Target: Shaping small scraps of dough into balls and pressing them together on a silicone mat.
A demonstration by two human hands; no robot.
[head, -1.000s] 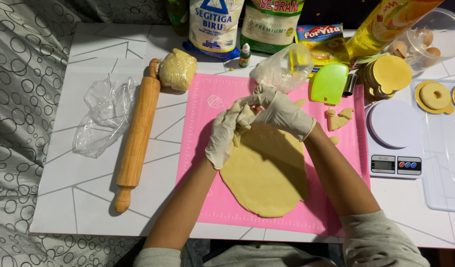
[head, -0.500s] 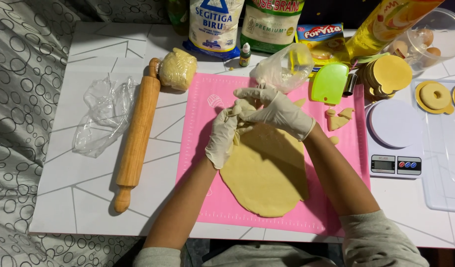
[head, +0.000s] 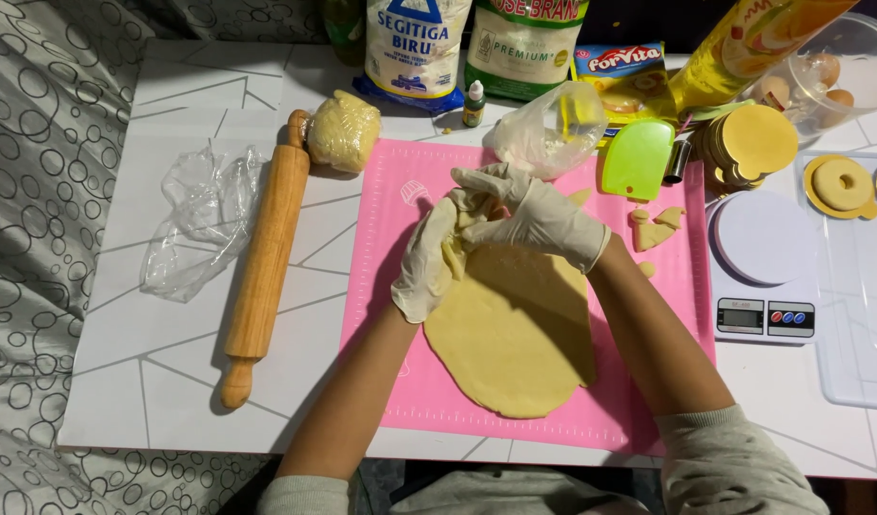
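I pinch the rolled dough sheet (head: 515, 334) at its far edge, left hand (head: 427, 259) and right hand (head: 534, 217) fingers closed on it, lifting it off the pink mat (head: 400, 381).

White table (head: 172, 381) with pink mat (head: 400, 381), rolling pin (head: 265, 256)

This is a home kitchen set up for baking. A white table with thin grey lines (head: 172, 381) carries a pink silicone baking mat (head: 400, 381), a wooden rolling pin (head: 264, 262), a small white digital kitchen scale (head: 763, 277) and a green plastic dough scraper (head: 637, 157). Bags of flour (head: 415, 48) and a clear tub of eggs (head: 829, 72) stand along the back edge.
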